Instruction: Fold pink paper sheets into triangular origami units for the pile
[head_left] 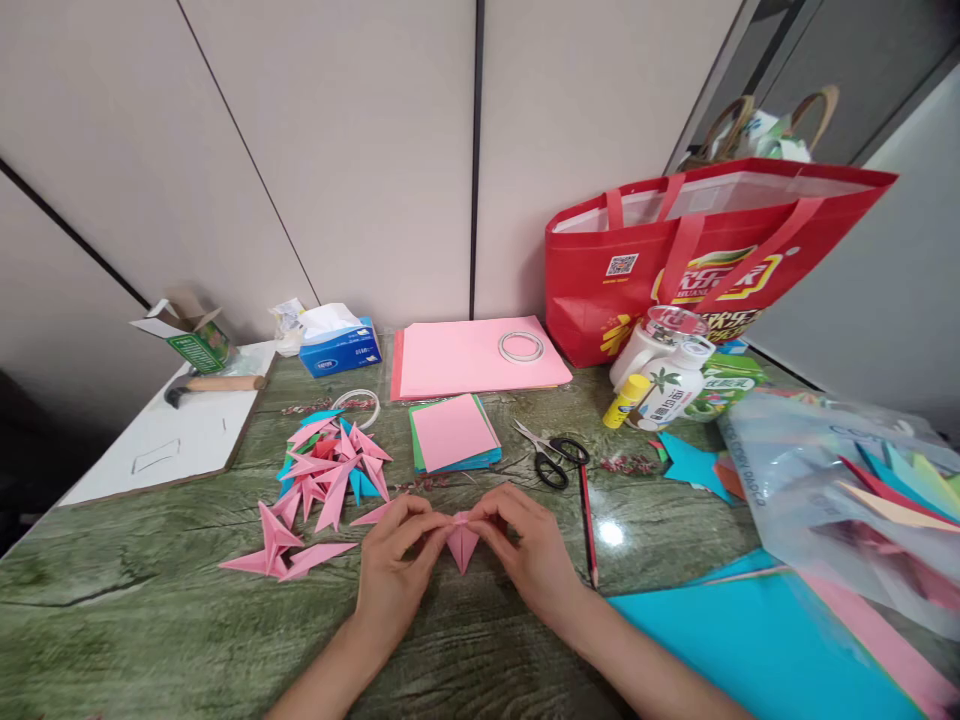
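Both of my hands meet at the middle of the green table on a small folded pink paper piece (461,545) that points toward me. My left hand (394,565) pinches its left side with fingers closed. On its right side, my right hand (529,550) does the same. A pile of finished pink, red and blue folded pieces (330,470) lies just left of my hands. Beyond my fingers sits a stack of small square papers (452,433) with pink on top.
Black scissors (559,458) and a red pencil (587,520) lie right of my hands. Large pink sheets (457,360) carry a tape ring (521,346). Behind stand a blue tissue box (341,347), red bag (705,250), glue stick (626,400), white bottle (671,385). Blue sheets (757,640) and a plastic bag (840,480) are at right.
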